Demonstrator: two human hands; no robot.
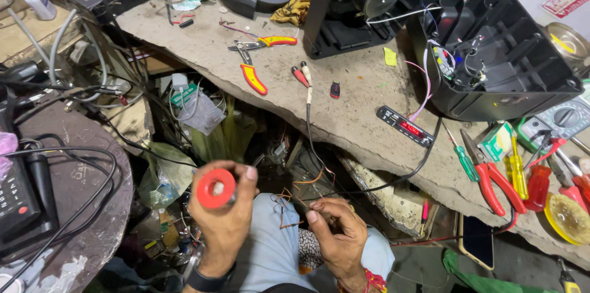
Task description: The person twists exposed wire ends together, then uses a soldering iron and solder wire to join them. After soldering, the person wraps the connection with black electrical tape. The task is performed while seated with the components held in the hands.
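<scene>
2 pliers [255, 59] lie on the bench [203, 47] above the tape roll [216, 188].

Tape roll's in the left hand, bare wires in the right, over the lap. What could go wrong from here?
1. The thin wires in the right hand are loose and tangled; strands may touch and short if taped together.
2. The tape roll sits in the left hand in a fingertip grip; it could drop into the clutter below.
3. The cable hangs off the bench and could snag.
</scene>
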